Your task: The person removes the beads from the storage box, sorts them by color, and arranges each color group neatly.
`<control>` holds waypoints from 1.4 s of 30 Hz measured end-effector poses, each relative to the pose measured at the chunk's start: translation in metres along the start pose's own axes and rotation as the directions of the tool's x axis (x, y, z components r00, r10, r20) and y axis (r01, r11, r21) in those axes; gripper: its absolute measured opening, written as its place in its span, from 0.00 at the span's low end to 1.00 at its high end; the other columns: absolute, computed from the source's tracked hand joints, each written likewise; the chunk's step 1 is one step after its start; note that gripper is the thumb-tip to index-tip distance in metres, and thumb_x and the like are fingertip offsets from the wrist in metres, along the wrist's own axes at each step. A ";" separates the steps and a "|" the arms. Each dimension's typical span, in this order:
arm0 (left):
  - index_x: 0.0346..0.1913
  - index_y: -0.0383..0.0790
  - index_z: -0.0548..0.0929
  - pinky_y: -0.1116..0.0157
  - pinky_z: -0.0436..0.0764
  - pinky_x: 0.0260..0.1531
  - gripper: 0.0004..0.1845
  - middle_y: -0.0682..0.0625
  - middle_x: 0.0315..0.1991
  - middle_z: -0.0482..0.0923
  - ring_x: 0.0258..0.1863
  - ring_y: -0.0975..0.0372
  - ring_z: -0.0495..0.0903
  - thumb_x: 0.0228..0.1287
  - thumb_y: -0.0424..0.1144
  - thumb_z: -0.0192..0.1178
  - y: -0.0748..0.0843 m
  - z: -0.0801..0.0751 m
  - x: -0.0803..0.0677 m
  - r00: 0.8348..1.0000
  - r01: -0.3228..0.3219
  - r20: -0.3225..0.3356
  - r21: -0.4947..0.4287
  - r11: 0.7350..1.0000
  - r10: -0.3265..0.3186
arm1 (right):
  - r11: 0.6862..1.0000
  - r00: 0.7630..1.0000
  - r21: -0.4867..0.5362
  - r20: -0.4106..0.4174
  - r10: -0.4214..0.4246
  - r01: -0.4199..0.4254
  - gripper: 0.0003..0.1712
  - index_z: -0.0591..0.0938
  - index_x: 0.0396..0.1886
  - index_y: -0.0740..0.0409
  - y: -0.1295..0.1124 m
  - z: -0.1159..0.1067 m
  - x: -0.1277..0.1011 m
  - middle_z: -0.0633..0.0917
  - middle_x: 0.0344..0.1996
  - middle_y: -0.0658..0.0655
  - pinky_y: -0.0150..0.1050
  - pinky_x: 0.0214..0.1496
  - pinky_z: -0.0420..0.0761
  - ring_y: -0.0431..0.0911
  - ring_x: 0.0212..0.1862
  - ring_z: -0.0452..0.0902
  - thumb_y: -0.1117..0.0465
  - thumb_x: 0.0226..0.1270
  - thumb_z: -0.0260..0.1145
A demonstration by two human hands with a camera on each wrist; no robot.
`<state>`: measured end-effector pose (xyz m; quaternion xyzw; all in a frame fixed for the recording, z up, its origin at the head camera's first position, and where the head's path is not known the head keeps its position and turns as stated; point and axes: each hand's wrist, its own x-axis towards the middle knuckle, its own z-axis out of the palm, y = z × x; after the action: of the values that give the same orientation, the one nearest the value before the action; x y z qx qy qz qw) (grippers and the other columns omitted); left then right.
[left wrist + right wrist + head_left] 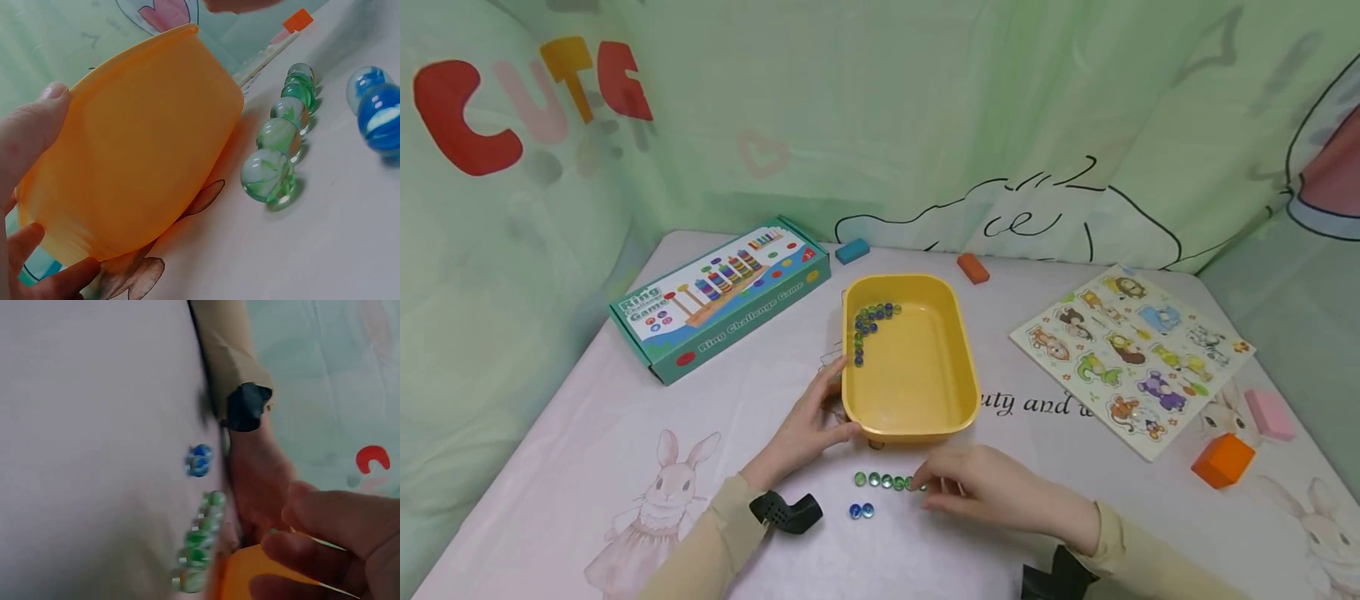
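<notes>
Blue marbles [861, 511]: two lay nearest the person, touching each other, just near of the green row's left end.
Green marbles [886, 481]: a short row ran left to right on the cloth, just near of the tray, between the two hands.
Right hand [981, 489]: rested on the cloth at the row's right end, fingers loosely curled with the tips at the last green marble; whether it pinched that marble could not be told.
Left hand [808, 425]: gripped the tray's near-left corner, thumb on the wall and fingers curled beneath it, as the left wrist view showed.
Tray [955, 350]: yellow, rounded, mid-table, just far of the green row; its near edge seemed lifted a little off the cloth.
Marbles in tray [868, 323]: a curved line of blue and green ones lay along the far-left inside wall.
Cloth [625, 433]: pale, printed with rabbits; script right of the tray read "uty and w", partly hidden.
Box [722, 296]: far left, printed "Ring Challenge Game".
Puzzle [1131, 354]: animal board, right of the tray.
Blocks: orange [1222, 461] and pink [1270, 414] at near right; blue [852, 250] and orange-red [973, 268] far of the tray.
Backdrop [527, 104]: green, lettered "CUTE".
</notes>
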<state>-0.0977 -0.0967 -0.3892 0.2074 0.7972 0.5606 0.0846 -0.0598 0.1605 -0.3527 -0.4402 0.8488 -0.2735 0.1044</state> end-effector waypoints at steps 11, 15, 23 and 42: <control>0.73 0.43 0.48 0.43 0.52 0.65 0.45 0.39 0.68 0.57 0.61 0.45 0.66 0.57 0.33 0.62 0.002 0.000 0.000 1.000 0.003 0.000 0.002 1.000 -0.003 | 0.994 0.989 0.094 0.138 0.049 -0.062 0.06 0.82 0.37 0.49 -0.004 -0.057 0.044 0.77 0.26 0.41 0.30 0.31 0.74 0.33 0.29 0.69 0.57 0.60 0.65; 0.73 0.43 0.48 0.43 0.53 0.65 0.45 0.38 0.67 0.58 0.61 0.45 0.65 0.57 0.34 0.63 0.002 0.000 0.000 1.000 0.009 0.001 0.003 1.000 -0.009 | 0.989 0.984 0.108 0.156 0.088 -0.106 0.07 0.82 0.38 0.52 0.010 -0.068 0.065 0.78 0.27 0.43 0.30 0.33 0.74 0.36 0.31 0.70 0.57 0.62 0.64; 0.73 0.43 0.48 0.43 0.53 0.65 0.45 0.38 0.67 0.59 0.61 0.47 0.66 0.57 0.34 0.62 0.002 -0.001 -0.001 1.000 0.014 -0.002 0.012 1.000 -0.013 | 0.975 0.970 0.069 0.138 0.202 -0.213 0.09 0.82 0.38 0.58 0.037 -0.067 0.103 0.80 0.27 0.47 0.30 0.33 0.75 0.40 0.31 0.71 0.59 0.62 0.64; 0.73 0.55 0.47 0.46 0.53 0.66 0.46 0.48 0.67 0.60 0.62 0.55 0.66 0.57 0.40 0.65 -0.038 0.004 0.007 1.000 -0.010 -0.009 0.002 1.000 0.010 | 0.909 0.908 -0.213 0.144 0.392 -0.359 0.10 0.83 0.39 0.55 0.071 -0.037 0.157 0.83 0.31 0.50 0.29 0.35 0.73 0.41 0.31 0.72 0.56 0.61 0.64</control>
<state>-0.1114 -0.1006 -0.4253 0.2089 0.7970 0.5612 0.0783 -0.2167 0.0812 -0.3515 -0.2990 0.9259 -0.1277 0.1924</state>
